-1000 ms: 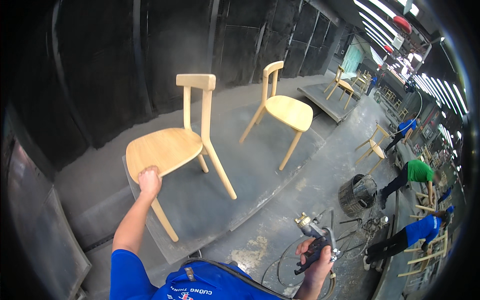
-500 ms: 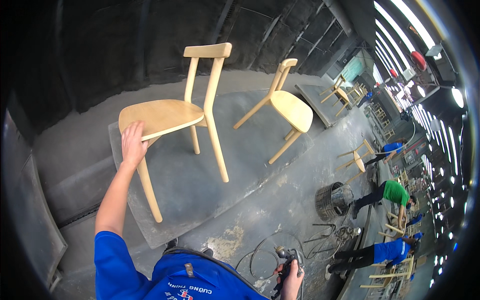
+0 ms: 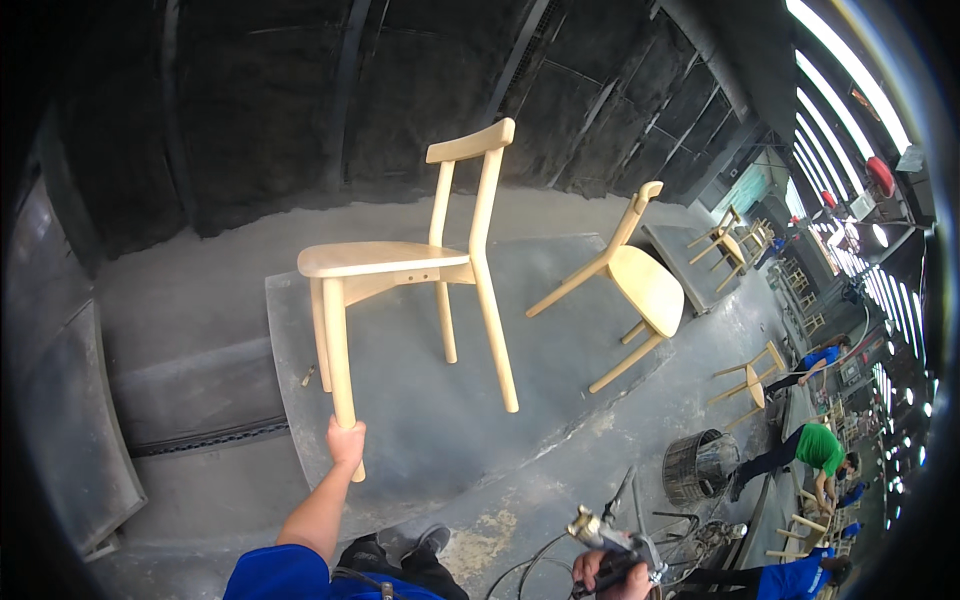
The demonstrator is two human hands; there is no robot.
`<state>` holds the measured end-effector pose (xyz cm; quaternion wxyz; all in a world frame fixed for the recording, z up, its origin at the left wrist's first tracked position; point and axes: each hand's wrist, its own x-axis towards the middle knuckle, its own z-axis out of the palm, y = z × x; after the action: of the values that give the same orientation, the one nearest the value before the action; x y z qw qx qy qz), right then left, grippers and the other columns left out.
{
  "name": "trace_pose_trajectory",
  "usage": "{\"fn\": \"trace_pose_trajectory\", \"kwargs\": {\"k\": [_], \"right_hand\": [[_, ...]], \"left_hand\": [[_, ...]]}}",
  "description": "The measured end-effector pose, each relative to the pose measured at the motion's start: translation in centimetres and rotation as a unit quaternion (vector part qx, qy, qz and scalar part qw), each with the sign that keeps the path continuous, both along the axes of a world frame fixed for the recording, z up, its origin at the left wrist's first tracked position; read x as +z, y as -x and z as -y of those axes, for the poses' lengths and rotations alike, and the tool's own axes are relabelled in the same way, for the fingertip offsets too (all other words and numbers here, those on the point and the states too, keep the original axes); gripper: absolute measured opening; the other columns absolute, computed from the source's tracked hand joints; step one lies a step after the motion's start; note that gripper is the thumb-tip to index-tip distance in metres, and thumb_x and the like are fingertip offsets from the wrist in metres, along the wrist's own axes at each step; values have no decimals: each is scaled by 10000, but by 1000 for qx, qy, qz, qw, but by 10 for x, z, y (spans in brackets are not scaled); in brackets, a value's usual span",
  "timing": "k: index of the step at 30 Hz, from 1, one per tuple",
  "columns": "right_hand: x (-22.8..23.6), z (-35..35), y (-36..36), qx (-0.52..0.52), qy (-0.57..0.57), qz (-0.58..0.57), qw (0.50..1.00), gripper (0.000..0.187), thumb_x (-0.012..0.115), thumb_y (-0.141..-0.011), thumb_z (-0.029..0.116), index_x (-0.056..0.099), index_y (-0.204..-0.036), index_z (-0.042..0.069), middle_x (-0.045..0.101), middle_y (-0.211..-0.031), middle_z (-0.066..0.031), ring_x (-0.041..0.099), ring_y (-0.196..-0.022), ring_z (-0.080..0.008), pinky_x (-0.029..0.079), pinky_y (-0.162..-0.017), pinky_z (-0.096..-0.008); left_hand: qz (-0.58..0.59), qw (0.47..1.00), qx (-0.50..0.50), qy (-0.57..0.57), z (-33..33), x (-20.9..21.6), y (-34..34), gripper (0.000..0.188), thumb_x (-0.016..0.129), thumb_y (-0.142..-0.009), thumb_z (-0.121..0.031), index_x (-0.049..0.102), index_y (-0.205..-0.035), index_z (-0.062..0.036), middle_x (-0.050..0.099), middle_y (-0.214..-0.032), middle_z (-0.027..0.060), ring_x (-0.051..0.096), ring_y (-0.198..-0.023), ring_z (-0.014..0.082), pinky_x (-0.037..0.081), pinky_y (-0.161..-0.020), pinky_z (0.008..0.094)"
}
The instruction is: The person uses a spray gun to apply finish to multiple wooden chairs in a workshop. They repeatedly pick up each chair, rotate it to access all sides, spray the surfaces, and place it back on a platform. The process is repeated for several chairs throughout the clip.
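A pale wooden chair (image 3: 385, 258) stands on a low grey platform (image 3: 420, 425), its backrest toward the far right. My left hand (image 3: 346, 443) is wrapped round the lower part of its nearest front leg, just above the leg's tip. Whether that leg bears on the platform, I cannot tell. At the bottom of the view my right hand (image 3: 632, 582) grips a spray gun (image 3: 608, 540) with a brass-coloured front, held well apart from the chair. A second wooden chair (image 3: 647, 285) is to the right on the same platform, untouched.
A dark wall (image 3: 300, 110) runs behind the platform. To the right are a dark ribbed bin (image 3: 690, 468), and hoses (image 3: 530, 568) on the floor. Farther right, a person in green (image 3: 820, 450) and others in blue bend near more chairs.
My left hand has gone from the seat's edge down to the front leg. The chair has turned, showing its seat side-on. The spray gun has risen and come further into view.
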<state>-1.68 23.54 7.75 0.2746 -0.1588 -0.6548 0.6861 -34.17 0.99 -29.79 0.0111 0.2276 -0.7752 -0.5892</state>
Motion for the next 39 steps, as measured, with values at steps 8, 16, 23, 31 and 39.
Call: {"fn": "trace_pose_trajectory", "kwargs": {"k": [8, 16, 23, 31, 39], "right_hand": [[-36, -39, 48, -99, 33, 64, 993, 612, 553, -950, 657, 550, -942, 45, 611, -755, -127, 565, -555, -195, 405, -445, -259], [-78, -80, 70, -95, 108, 41, 989, 607, 559, -973, 620, 553, -1013, 14, 605, -764, -127, 597, -604, -221, 400, -447, -259], [-109, -60, 89, -2, 94, 37, 995, 609, 649, -973, 524, 530, -1258, -1, 630, -760, -151, 651, -646, -240, 417, -444, -258], [-165, -45, 141, 24, 173, 182, 968, 350, 579, -1031, 310, 617, -1152, -17, 686, -762, -99, 519, -500, -77, 394, -454, -217], [-227, -2, 213, 85, 196, 187, 959, 213, 578, -1047, 259, 607, -1059, 48, 671, -763, -33, 597, -621, -77, 364, -454, -216]], "left_hand": [[4, 999, 18, 31, -9, -5, 34, 210, 671, -755, -134, 588, -887, 7, 678, -756, 173, 684, -678, 318, 535, -658, 448], [-49, 999, 16, 13, -22, 15, 44, 176, 631, -804, -111, 544, -904, 4, 589, -649, 89, 600, -478, 194, 504, -455, 350], [-48, 998, 28, -7, -28, 30, 47, 177, 643, -777, -109, 534, -863, 0, 585, -637, 84, 602, -500, 197, 501, -478, 365], [-37, 999, 22, -15, -28, 24, 45, 202, 647, -791, -115, 545, -906, 17, 595, -677, 84, 600, -516, 192, 512, -496, 352], [-28, 999, 10, -16, -23, 19, 32, 222, 646, -805, -76, 528, -960, 28, 591, -741, 85, 591, -530, 181, 505, -490, 341]]}}
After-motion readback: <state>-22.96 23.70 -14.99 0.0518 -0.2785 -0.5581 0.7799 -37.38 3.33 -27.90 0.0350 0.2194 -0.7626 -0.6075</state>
